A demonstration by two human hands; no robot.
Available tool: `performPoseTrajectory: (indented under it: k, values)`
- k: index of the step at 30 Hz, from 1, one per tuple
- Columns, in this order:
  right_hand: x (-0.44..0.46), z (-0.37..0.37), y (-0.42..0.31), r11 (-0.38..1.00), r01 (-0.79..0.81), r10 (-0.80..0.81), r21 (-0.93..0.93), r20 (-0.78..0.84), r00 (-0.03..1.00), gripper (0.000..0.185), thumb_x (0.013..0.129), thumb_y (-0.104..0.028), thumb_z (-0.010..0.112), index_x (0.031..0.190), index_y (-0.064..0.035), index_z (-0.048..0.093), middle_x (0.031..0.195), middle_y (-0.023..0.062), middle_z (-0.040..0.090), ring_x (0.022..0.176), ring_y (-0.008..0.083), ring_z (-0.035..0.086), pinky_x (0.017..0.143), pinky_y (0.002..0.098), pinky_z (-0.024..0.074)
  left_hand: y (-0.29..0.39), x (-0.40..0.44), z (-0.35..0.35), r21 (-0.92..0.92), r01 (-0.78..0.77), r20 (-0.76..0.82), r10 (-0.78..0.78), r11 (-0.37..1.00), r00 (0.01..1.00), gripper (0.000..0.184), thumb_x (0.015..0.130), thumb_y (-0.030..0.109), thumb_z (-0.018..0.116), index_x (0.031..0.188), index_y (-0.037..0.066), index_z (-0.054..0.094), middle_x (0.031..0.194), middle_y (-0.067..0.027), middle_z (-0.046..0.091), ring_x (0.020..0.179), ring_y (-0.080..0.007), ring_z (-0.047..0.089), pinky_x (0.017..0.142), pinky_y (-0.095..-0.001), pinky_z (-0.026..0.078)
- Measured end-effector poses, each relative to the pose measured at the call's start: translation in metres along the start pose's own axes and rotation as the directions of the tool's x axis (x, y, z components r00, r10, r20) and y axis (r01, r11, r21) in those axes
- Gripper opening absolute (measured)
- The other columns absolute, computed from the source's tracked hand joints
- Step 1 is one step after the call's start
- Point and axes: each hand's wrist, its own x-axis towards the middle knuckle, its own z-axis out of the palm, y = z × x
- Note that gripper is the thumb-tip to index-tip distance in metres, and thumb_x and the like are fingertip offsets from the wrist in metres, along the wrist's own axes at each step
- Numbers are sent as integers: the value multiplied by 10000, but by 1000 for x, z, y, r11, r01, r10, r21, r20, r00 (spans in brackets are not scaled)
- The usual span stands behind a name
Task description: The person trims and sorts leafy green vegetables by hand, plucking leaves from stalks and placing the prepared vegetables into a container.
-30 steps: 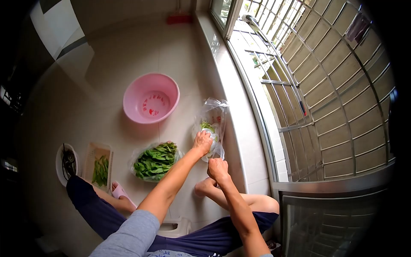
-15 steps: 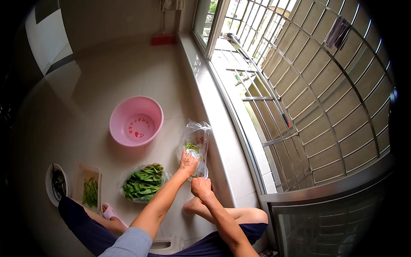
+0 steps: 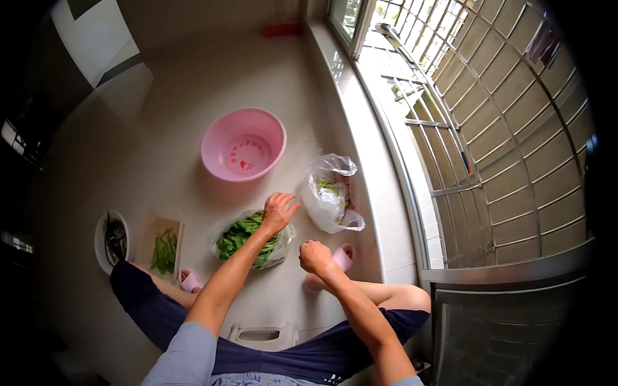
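White bag (image 3: 328, 209) beside the sill ledge (image 3: 385, 167); floor gap separates it from the pink tub (image 3: 246, 168).
Tiled floor (image 3: 161, 135), window-side room. Left hand (image 3: 278, 213): fingers loosely spread, over the bagged greens (image 3: 235, 241); contact unclear. Right hand (image 3: 315, 257): fingers curled in, can't tell if holding anything.
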Motion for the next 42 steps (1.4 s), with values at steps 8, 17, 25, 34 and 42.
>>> performPoseTrajectory:
  k: [8,17,25,34,42]
  values:
    - [38,157,-35,950,-198,-108,240,852,513,247,748,-215,419,797,-23,566,720,117,595,661,229,573,551,346,449,-114,-110,-87,111,744,-40,-746,658,665,538,731,331,534,1134,17,367,1131,-161,406,1037,-318,377,869,-375,311]
    - [-54,271,-117,892,-274,-337,360,933,129,713,705,-546,438,1229,-80,308,1250,163,318,1096,295,353,915,416,243,-166,-114,-93,68,719,-70,-716,691,695,493,697,267,583,1075,0,413,1049,-165,465,975,-306,442,816,-356,356]
    - [-11,241,-98,950,-188,-302,249,882,-362,799,723,-535,429,1286,-80,89,1336,147,74,1228,295,100,966,432,136,-213,-14,-67,36,674,-32,-674,738,738,454,732,248,552,1104,27,413,1053,-155,482,969,-298,457,814,-352,359]
    - [60,143,-63,971,199,-122,132,991,-60,472,720,-404,476,1017,-51,378,1071,122,357,958,243,336,783,384,278,-138,49,-105,-134,639,14,-643,758,766,507,730,224,553,1155,28,358,1066,-160,468,982,-277,454,818,-346,358]
    - [58,42,-108,792,595,-472,136,754,457,164,659,-141,532,749,-29,610,775,123,594,698,258,563,595,346,439,-98,-8,-150,-107,716,-19,-722,689,692,410,738,191,548,1089,33,407,997,-111,481,916,-223,463,778,-304,369]
